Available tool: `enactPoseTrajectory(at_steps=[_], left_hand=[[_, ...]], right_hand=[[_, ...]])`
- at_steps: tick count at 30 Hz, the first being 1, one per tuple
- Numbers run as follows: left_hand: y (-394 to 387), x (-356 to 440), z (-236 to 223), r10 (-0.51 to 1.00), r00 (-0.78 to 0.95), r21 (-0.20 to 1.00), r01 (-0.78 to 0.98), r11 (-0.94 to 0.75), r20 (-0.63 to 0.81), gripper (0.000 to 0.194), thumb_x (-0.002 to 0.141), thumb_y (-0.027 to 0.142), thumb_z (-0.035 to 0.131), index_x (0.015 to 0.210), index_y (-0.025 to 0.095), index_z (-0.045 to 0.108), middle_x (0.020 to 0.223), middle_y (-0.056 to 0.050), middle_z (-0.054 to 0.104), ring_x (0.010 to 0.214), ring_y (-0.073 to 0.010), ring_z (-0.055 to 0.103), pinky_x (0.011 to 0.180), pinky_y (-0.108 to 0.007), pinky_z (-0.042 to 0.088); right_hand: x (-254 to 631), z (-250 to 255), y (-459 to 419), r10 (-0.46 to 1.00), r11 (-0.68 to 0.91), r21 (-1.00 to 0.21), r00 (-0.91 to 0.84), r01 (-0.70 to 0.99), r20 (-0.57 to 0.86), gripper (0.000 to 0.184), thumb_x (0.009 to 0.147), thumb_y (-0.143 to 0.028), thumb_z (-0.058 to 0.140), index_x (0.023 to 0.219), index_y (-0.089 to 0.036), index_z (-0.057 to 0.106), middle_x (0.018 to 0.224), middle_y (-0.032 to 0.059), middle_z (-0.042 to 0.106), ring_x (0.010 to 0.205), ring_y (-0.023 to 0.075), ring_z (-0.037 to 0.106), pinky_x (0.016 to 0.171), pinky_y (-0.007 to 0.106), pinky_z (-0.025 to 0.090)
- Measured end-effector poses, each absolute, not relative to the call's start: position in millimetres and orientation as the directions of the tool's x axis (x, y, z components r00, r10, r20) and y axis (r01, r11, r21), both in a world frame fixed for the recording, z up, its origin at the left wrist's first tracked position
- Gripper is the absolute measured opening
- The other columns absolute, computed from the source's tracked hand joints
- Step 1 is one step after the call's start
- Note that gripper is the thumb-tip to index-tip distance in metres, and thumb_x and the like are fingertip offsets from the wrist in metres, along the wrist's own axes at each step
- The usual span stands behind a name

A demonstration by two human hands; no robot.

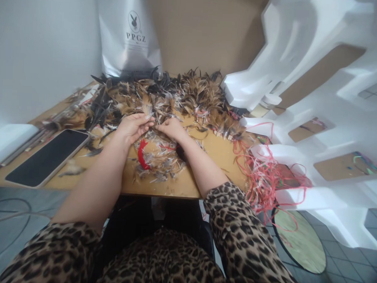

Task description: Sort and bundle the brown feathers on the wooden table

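Note:
Over the wooden table, my left hand [135, 127] pinches a light brown feather [147, 105] between thumb and fingers, its tip pointing up. Close beside it on the right, my right hand [171, 128] has its fingertips pressed together; what they hold is too small to make out. Behind both hands spreads a wide heap of brown and black feathers [198, 90]. Nearer to me, between my forearms, lies a loose scatter of small feathers and pale quills [162, 169]. A bright red strip of thread or yarn [142, 155] rests at its left side.
A phone [48, 157] lies flat on the left of the table [220, 163]. At the back stands a silver bag [126, 52]. Molded white pieces [287, 151] rise on the right, with tangled pink strings [264, 181] hanging over the table's edge. Below is a round disc [299, 240].

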State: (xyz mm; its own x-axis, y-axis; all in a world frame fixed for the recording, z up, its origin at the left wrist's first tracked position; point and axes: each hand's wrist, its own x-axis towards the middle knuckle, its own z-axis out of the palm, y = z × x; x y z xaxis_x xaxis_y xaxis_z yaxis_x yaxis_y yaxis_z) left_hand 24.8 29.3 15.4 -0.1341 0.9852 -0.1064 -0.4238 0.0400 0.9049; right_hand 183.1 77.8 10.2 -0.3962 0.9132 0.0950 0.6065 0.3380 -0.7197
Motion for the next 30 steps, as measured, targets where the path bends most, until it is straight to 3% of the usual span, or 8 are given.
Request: enactPoseTrajectory(at_steps=[3,7,12,20,25,30], left_hand=[[30,24,15,0.985,-0.137,0.91,-0.413,0.044,-0.11,0.007,0.067,0.01,0.067,0.073,0.009,0.063,0.078,-0.009,0.069,0.058,-0.0077,0.063,0.046,-0.011,0.046],[31,23,13,0.984,-0.134,0.906,-0.421,0.047,-0.114,0.009,0.066,0.01,0.068,0.073,0.008,0.063,0.078,-0.009,0.069,0.057,-0.0076,0.063,0.045,-0.011,0.045],[31,23,14,0.988,-0.119,0.903,-0.428,0.035,-0.095,0.007,0.067,0.009,0.066,0.075,0.007,0.065,0.076,-0.008,0.069,0.056,-0.0076,0.063,0.043,-0.011,0.045],[26,27,16,0.995,-0.022,0.937,-0.339,0.083,-0.096,0.014,0.064,0.014,0.071,0.076,0.008,0.066,0.083,-0.01,0.07,0.059,-0.0092,0.064,0.044,-0.012,0.046],[23,30,16,0.995,0.046,0.955,-0.279,0.099,-0.089,0.018,0.062,0.015,0.074,0.077,0.007,0.067,0.086,-0.012,0.07,0.058,-0.0089,0.064,0.045,-0.012,0.047],[24,29,17,0.995,0.012,0.948,-0.301,0.1,-0.101,0.009,0.066,0.012,0.07,0.072,0.007,0.066,0.072,-0.009,0.069,0.049,-0.0052,0.059,0.043,-0.01,0.044]], right_hand=[[176,6,73,0.901,0.368,-0.679,-0.425,0.635,0.091,0.031,0.064,-0.042,0.058,0.057,-0.013,0.064,0.048,-0.0014,0.049,0.049,0.0072,0.042,0.049,0.02,0.03],[177,7,76,0.916,0.299,-0.797,-0.393,0.525,0.085,0.022,0.064,-0.029,0.054,0.064,-0.011,0.066,0.053,-0.0026,0.052,0.05,0.0064,0.042,0.051,0.019,0.032],[187,13,90,0.958,0.229,-0.901,-0.251,0.369,0.141,0.024,0.064,-0.032,0.057,0.069,-0.011,0.068,0.06,-0.0019,0.058,0.057,0.0075,0.048,0.059,0.019,0.038],[189,25,86,0.924,0.379,-0.833,-0.112,0.403,0.367,0.026,0.07,-0.033,0.051,0.07,-0.012,0.065,0.061,-0.0011,0.058,0.059,0.0091,0.05,0.062,0.021,0.039],[185,30,79,0.914,0.399,-0.814,-0.109,0.422,0.391,0.021,0.07,-0.029,0.052,0.07,-0.013,0.064,0.063,-0.0013,0.058,0.061,0.0089,0.049,0.063,0.021,0.038],[183,30,77,0.921,0.388,-0.861,-0.124,0.329,0.368,0.024,0.073,-0.035,0.054,0.067,-0.013,0.061,0.06,-0.0029,0.053,0.058,0.0071,0.045,0.06,0.02,0.036]])
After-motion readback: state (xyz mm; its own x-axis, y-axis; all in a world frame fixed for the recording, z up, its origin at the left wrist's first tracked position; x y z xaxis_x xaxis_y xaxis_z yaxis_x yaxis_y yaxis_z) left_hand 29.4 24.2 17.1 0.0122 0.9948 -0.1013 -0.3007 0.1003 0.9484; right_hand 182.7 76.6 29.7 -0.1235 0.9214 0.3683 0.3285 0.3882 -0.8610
